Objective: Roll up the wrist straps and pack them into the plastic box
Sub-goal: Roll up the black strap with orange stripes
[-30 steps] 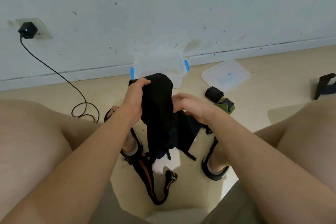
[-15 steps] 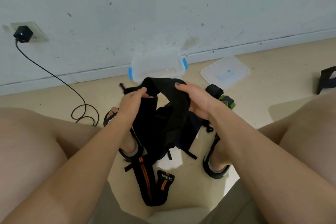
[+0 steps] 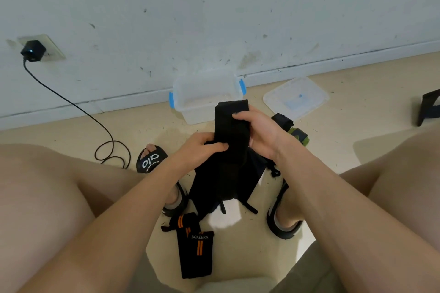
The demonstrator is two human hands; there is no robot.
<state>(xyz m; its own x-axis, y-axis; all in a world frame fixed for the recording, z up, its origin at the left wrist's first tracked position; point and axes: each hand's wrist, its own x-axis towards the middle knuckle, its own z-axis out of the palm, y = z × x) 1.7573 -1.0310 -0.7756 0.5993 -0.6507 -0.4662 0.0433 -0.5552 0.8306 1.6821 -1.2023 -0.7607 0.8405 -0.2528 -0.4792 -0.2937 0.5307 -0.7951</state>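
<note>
**Strap pulled flat, ready to roll**

At the bottom centre of the frame, an orange-striped strap (image 3: pixel 195 251) lies unrolled on the floor (image 3: pixel 357 112) between the person's sandals. Above it, at centre, both hands hold a black strap (image 3: pixel 229 131) upright over a dark heap of gear. The left hand (image 3: pixel 202 147) pinches its lower edge, fingers curled round the cloth; the right hand (image 3: pixel 259 133) clasps the upper part, thumb across the front, fingers wrapped behind. Half a second ago the strap drooped in a loose arch between the hands; now it stands as a straight, flat band, which suggests the straightening is done and rolling can begin from one end. Just right of the hands, a black roll (image 3: pixel 283 121) and a green-edged piece (image 3: pixel 300 136) sit on the floor, not yet packed. Farther back, against the wall, the box (image 3: pixel 190 97) stands open and appears empty, its lid (image 3: pixel 296 97) lying flat to the right.
</note>
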